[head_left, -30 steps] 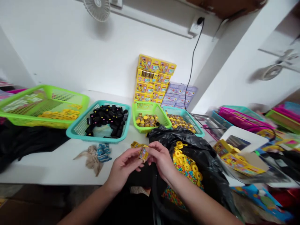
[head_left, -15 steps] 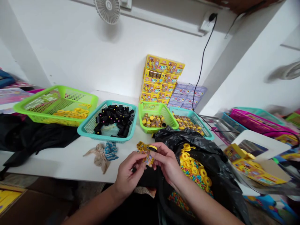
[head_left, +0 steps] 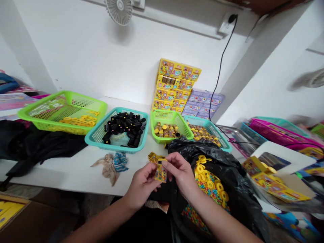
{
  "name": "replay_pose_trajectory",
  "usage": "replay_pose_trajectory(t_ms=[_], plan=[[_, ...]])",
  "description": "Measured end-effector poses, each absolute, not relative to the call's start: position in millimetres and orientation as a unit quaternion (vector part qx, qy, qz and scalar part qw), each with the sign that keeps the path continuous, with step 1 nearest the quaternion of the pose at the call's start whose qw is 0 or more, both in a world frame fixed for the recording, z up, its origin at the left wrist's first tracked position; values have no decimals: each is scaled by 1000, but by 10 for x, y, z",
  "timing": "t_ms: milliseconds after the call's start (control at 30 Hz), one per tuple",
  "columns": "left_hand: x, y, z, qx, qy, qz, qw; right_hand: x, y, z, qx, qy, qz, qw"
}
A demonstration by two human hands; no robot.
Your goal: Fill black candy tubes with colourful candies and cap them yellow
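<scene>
Between my two hands is a small dark cup (head_left: pixel 160 162) with a yellow end, and over it a yellow printed label sleeve (head_left: pixel 161 173). My left hand (head_left: pixel 142 182) pinches the sleeve's left side between thumb and fingers. From the right, the fingers of my right hand (head_left: pixel 181 172) close on the upper part of the cup. How far the cup sits inside the sleeve I cannot tell. Just behind the hands lie more yellow printed sleeves (head_left: pixel 152 157). A black plastic bag (head_left: pixel 197 148) with yellow rings (head_left: pixel 210 184) and colourful candy beads (head_left: pixel 202 192) stands beside my right forearm.
A turquoise basket (head_left: pixel 96 143) holds black cups; a green basket (head_left: pixel 27 116) at left holds yellow rings. Farther right, a small green basket (head_left: pixel 158 140) and another turquoise basket (head_left: pixel 225 145) contain labelled cups. Yellow boxes (head_left: pixel 174 77) are stacked behind. A crumpled cloth (head_left: pixel 110 168) lies on the table.
The yellow sleeve has turned upright and its printed face now shows, with the cup's yellow end at its top. Both hands stay nearly in place; the view has shifted slightly.
</scene>
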State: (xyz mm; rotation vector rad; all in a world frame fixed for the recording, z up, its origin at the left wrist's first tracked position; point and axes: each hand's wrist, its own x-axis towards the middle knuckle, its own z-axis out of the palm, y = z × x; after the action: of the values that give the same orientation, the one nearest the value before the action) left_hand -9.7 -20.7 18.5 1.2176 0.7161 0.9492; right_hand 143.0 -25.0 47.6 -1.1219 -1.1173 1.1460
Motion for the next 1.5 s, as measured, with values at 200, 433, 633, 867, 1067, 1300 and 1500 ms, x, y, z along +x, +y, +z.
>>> replay_pose_trajectory(t_ms=[200, 433, 633, 867, 1067, 1300, 1500], plan=[[-117, -186, 225, 408, 216, 358, 812, 1478, -219, 480, -495, -467, 463, 568], [-39, -112, 147, 299, 248, 369, 844, 1444, -240, 461, -488, -474, 479, 556], [-60, -83, 115, 260, 240, 384, 853, 1440, -215, 336, -483, -486, 489, 539], [-123, -71, 119, 281, 254, 411, 829, 1490, -269, 360, -498, -628, 362, 477], [-153, -55, 144, 271, 237, 424, 831, 1469, -286, 407, -466, -650, 368, 475], [-161, -83, 136, 303, 188, 368, 859, 1451, -249, 408, -438, -497, 570, 486], [-167, -46, 106, 260, 193, 321, 890, 1491, -239, 436, -438, -481, 591, 477]])
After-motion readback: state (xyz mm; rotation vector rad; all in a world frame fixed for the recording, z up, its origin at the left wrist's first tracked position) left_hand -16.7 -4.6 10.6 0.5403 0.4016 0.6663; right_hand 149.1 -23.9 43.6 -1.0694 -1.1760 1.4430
